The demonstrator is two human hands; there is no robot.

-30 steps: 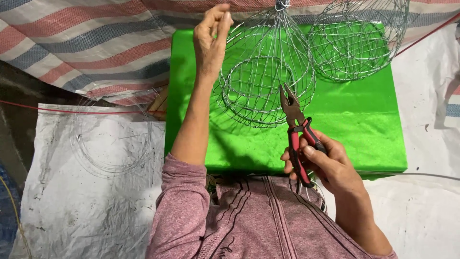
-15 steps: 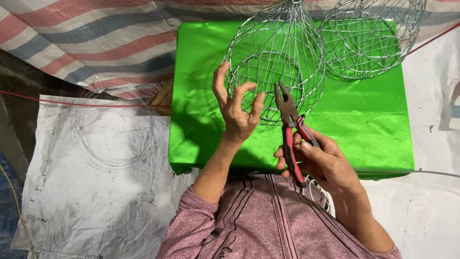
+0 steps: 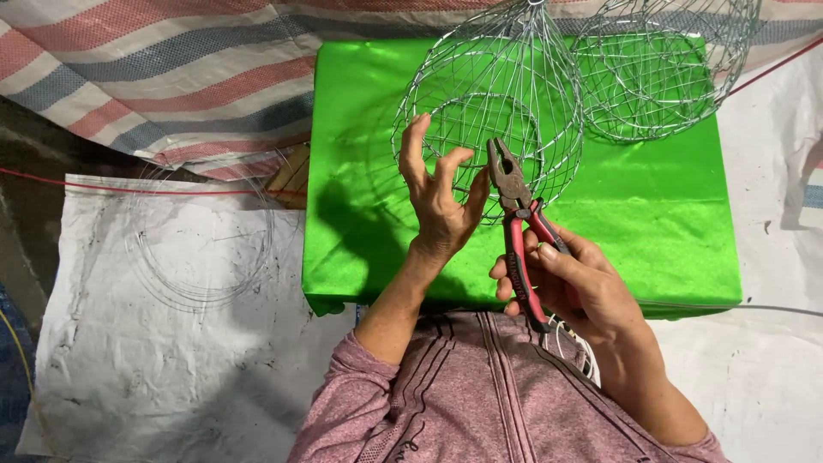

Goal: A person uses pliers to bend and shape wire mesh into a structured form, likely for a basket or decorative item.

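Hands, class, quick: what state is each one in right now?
Left hand: open, fingers spread at the wire basket, holding nothing.
Right hand: closed around red-handled pliers.

Two wire baskets [image 3: 493, 111] [image 3: 664, 64] crowd the green board's [image 3: 360, 171] far edge; its near-left stretch lies open.

The top edge of the picture is cutting off the tops of both wire baskets, the near one [image 3: 493, 111] and the far one [image 3: 664, 69]. The left hand [image 3: 437, 201] is covering part of the near basket's rim. The right hand [image 3: 574, 283] is hiding much of the pliers' [image 3: 519, 227] red handles. The green cloth [image 3: 360, 171] is hiding whatever is carrying it.
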